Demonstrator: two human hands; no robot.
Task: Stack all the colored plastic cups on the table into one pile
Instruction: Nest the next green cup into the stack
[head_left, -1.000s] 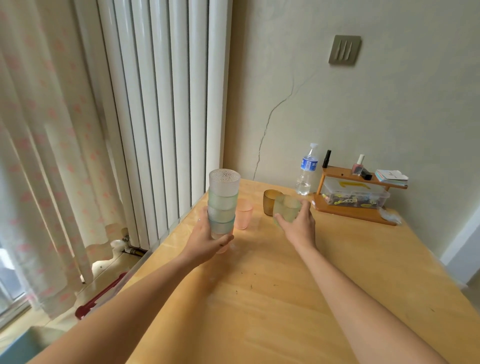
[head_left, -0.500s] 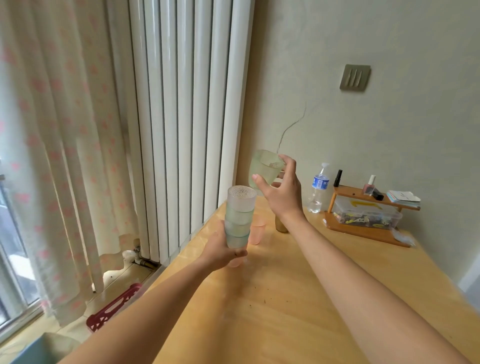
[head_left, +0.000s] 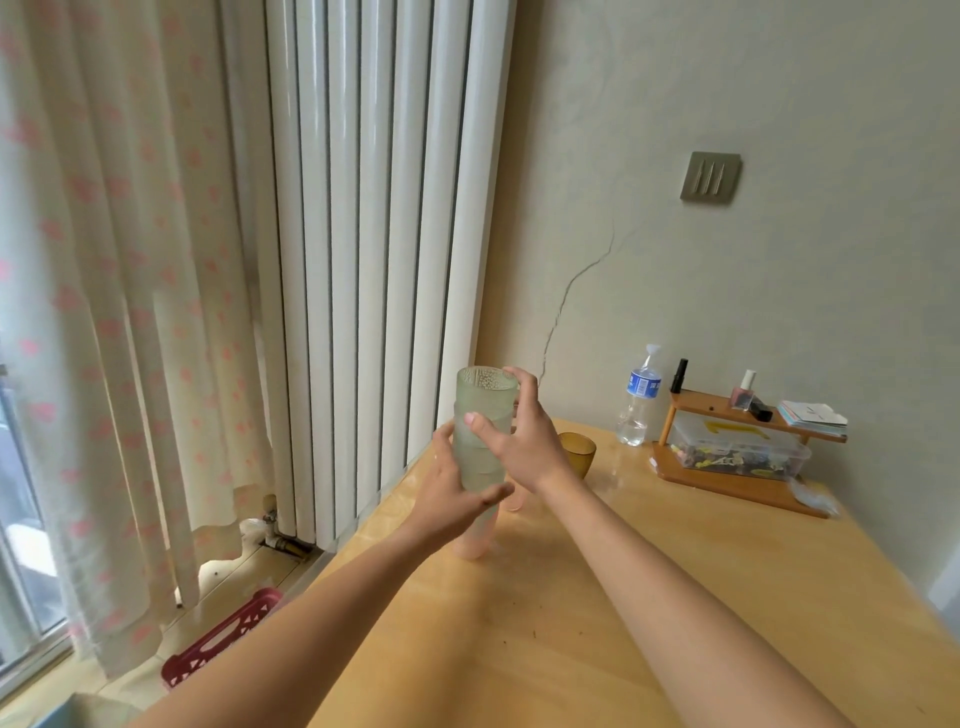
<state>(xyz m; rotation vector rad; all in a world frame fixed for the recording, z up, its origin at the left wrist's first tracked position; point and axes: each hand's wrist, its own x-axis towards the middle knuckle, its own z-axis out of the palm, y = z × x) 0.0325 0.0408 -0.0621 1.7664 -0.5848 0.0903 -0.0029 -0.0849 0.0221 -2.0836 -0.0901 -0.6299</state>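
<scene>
Reaching forward over the counter (head_left: 597, 597), both forearms meet at the pile of cups (head_left: 480, 441), which the person holds upright just above the wood near the counter's left edge. The left hand (head_left: 447, 499) has its grip wrapped around the lower half of the pile, thumb across the front. The right hand (head_left: 524, 441) sits higher, its grip curled loosely round the top section, fingertips (head_left: 511, 373) at the rim and thumb on the near side.

A second ago the right hand was on a pale green cup standing on the counter; half a second ago it carried that cup tilted in the air beside the pile. Now the green cup (head_left: 485, 387) sits on top, rim up and seemingly pushed home, so the pile has grown by one. That step looks finished, and the right hand is probably about to let go.

Behind the hands, a pinkish cup (head_left: 515, 500) shows only as a sliver below the right wrist, standing on the counter. Just beyond, the amber cup (head_left: 581, 453) stands alone, well short of the wall. By my reckoning these two are left to add. Farther back stand a water bottle (head_left: 638, 402) and a wooden shelf (head_left: 737, 457) of small items, no part of the job.
</scene>
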